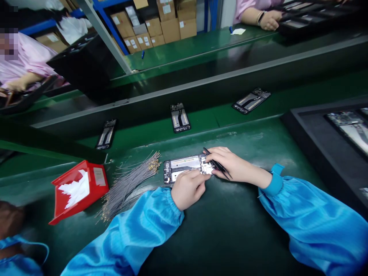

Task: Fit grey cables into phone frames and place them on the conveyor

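Left hand (pixel 188 188) steadies phone frame (pixel 184 164), right hand (pixel 230 163) (tweezers (pixel 222 167)) at edge

Bench: glossy dark-green work surface (pixel 230 230)
Belt: long dark conveyor strip (pixel 244 57)
Shelving: blue metal rack (pixel 213 15), brown cardboard boxes (pixel 169 27)

Bright overhead light, soft glare on green table (pixel 244 226), wide-angle bending at edges, corners slightly blurred

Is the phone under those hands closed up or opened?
Opened: the phone lies flat on the green table, back cover absent, its inner frame and parts exposed.
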`<state>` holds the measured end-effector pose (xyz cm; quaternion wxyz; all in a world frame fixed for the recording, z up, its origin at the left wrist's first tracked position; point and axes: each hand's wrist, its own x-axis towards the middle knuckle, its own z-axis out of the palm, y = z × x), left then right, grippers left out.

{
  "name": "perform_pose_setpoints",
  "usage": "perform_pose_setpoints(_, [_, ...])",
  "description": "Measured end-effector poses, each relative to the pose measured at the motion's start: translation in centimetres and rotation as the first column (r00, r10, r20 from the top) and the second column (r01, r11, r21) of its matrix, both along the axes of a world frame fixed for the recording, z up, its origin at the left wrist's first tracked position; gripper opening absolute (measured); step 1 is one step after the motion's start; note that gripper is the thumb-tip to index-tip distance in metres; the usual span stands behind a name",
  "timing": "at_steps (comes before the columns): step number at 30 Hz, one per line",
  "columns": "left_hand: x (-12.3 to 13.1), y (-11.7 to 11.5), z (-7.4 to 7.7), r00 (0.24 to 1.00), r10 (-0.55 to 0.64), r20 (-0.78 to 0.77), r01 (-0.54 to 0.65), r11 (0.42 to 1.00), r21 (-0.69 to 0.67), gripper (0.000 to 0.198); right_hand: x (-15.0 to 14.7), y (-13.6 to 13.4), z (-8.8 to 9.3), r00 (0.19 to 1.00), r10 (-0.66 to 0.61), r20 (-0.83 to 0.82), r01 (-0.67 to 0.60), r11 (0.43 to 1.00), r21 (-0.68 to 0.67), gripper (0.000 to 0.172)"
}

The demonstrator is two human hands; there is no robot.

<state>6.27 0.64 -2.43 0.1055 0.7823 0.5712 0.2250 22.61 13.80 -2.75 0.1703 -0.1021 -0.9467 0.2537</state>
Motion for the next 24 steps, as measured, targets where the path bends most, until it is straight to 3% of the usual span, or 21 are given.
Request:
perform_pose_setpoints(16, [-0.2,0.4,0.1,0.974,-0.048,-0.223,0.068,0.994,0.083,0.025,-0.9,-0.3,0.7,0.995,-0.033,0.097,0.031,0.999,0.023,0.038])
perform_pose_setpoints(24, [-3.3,0.9,0.2,0.966,-0.248,-0.071,0.247,0.969,-0.017,0.031,-0.9,0.1,0.8,0.994,-0.012,0.108,0.016,0.999,-0.034,0.035])
